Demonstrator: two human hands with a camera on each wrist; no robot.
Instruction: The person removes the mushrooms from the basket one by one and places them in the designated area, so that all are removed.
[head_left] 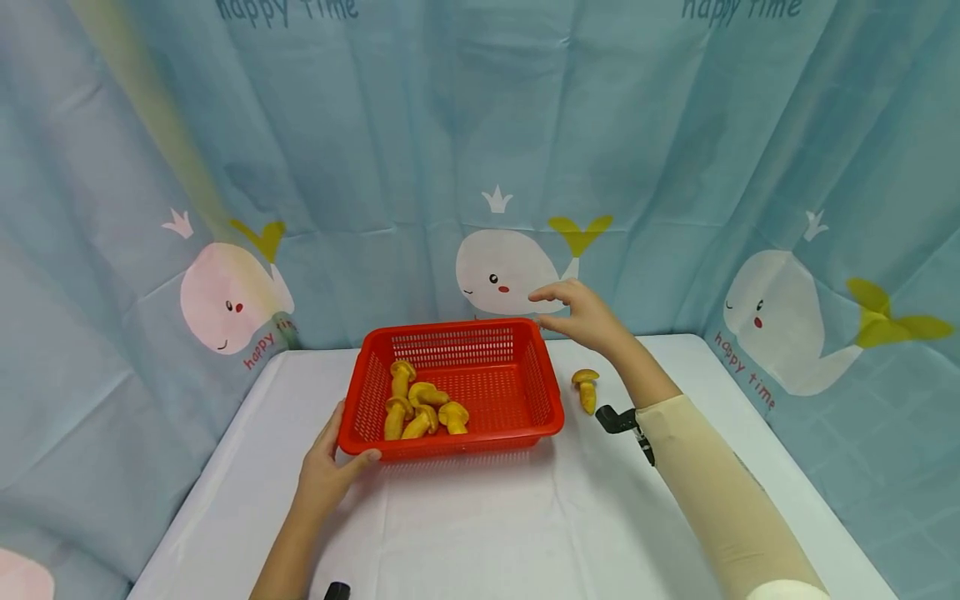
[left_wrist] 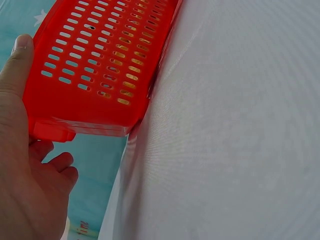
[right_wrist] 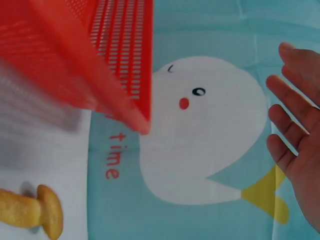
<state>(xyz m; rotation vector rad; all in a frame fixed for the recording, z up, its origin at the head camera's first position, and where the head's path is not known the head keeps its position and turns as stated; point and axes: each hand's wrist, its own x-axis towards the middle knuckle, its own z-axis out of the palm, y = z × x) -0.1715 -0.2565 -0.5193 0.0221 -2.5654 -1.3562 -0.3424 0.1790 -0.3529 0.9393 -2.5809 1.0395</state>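
Note:
A red plastic basket [head_left: 480, 385] with slotted walls stands on the white table, several yellow-brown mushrooms [head_left: 453, 417] gathered in its left part. My left hand [head_left: 324, 473] holds the basket by its front left corner; in the left wrist view its thumb [left_wrist: 19, 62] lies along the rim and the other fingers curl below it. Raised above the back right corner is my right hand [head_left: 581, 315], fingers spread and nothing between them. One more mushroom [head_left: 586, 390] lies on the table right of the basket, below the right forearm, and shows at the lower left of the right wrist view.
The white tabletop [head_left: 480, 533] stretches in front of the basket and to both sides. A light blue curtain [head_left: 420, 167] printed with whales closes off the back and the sides. A black strap mount [head_left: 617, 419] sits on the right wrist.

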